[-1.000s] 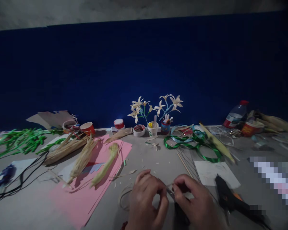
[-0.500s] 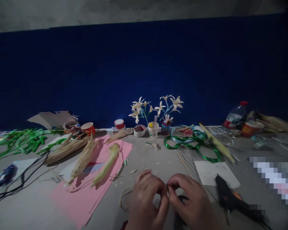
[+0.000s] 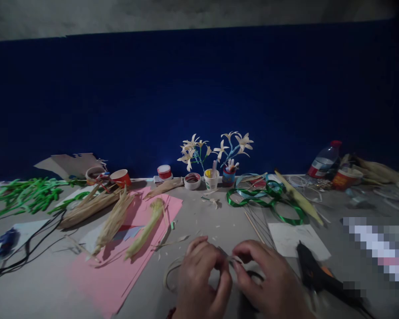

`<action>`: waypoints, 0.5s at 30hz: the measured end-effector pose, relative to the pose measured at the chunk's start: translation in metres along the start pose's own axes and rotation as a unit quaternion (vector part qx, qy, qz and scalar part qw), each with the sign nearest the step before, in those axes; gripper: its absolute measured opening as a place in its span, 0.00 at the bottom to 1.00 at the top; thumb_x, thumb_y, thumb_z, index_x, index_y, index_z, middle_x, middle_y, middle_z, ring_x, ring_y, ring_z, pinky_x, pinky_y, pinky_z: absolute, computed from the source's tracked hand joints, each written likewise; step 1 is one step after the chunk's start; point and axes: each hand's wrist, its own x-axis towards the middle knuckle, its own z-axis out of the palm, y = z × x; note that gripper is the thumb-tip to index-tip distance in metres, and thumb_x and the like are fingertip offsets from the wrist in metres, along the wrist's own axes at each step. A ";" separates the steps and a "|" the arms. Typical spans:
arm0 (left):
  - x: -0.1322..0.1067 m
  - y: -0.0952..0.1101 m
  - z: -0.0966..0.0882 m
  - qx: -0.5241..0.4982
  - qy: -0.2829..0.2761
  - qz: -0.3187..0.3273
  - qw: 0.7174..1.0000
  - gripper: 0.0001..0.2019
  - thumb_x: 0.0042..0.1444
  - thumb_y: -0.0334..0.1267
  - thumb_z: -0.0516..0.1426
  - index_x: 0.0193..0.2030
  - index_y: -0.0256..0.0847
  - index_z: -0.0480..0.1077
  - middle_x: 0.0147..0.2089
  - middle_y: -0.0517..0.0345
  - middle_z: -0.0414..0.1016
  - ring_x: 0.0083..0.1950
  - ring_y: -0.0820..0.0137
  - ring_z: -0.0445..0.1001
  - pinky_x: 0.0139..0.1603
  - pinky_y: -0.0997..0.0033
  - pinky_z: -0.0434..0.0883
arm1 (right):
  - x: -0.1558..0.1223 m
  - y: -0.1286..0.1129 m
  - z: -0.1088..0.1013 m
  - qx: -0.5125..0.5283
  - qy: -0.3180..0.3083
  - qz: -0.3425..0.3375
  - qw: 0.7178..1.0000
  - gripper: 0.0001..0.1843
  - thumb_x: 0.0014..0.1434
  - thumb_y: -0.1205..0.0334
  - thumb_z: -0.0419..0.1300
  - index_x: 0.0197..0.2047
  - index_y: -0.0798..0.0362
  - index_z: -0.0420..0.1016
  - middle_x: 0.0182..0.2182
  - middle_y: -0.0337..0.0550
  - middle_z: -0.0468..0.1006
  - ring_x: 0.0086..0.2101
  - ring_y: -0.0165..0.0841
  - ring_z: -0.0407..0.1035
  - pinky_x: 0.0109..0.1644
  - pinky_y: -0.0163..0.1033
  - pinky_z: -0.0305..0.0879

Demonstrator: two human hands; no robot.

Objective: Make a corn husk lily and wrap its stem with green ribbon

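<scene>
My left hand and my right hand meet low in the middle of the view, thumbs and forefingers pinched close together. Between the fingertips shows a small, thin pale strip; its kind is too blurred to make out. A black loop like a scissors handle lies partly hidden under my right hand. Beside my left hand is a pale curled band. Farther back, white husk-like flowers on wrapped stems stand in a small white cup.
Pink paper with corn husks lies to the left, near green fuzzy stems and a blue glue gun. On the right are green ribbon, white paper, a black glue gun and a plastic bottle.
My fingertips have drawn slightly apart, and the pale strip now shows between them. The view has shifted a little; the things on the table stay in place.
</scene>
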 end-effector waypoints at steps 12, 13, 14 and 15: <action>-0.005 -0.008 0.002 0.006 0.013 -0.022 1.000 0.10 0.52 0.22 0.51 0.29 0.43 0.60 0.25 0.63 0.66 0.29 0.71 0.69 0.53 0.57 0.66 | -0.008 0.021 -0.006 -0.050 0.044 0.028 0.997 0.04 0.58 0.66 0.54 0.35 0.49 0.69 0.26 0.38 0.77 0.27 0.33 0.73 0.32 0.36 0.67; -0.004 -0.007 0.002 0.004 0.012 -0.023 1.000 0.10 0.52 0.23 0.51 0.29 0.43 0.60 0.25 0.63 0.66 0.29 0.71 0.69 0.53 0.57 0.66 | -0.008 0.018 -0.006 -0.041 0.031 0.025 0.998 0.04 0.58 0.66 0.55 0.36 0.49 0.69 0.27 0.38 0.78 0.28 0.33 0.74 0.32 0.36 0.68; -0.004 -0.007 0.003 0.002 0.012 -0.025 1.000 0.10 0.52 0.23 0.51 0.29 0.43 0.60 0.25 0.63 0.66 0.30 0.70 0.70 0.53 0.57 0.66 | -0.008 0.014 -0.004 -0.031 0.014 0.021 0.999 0.05 0.57 0.66 0.55 0.38 0.49 0.69 0.28 0.39 0.78 0.28 0.33 0.74 0.33 0.35 0.69; -0.004 -0.007 0.003 0.000 0.014 -0.026 1.000 0.10 0.53 0.23 0.51 0.29 0.43 0.60 0.25 0.63 0.66 0.29 0.70 0.69 0.53 0.57 0.67 | -0.007 0.010 -0.002 -0.024 0.002 0.017 1.000 0.05 0.56 0.66 0.56 0.38 0.49 0.69 0.29 0.39 0.78 0.28 0.33 0.74 0.33 0.35 0.69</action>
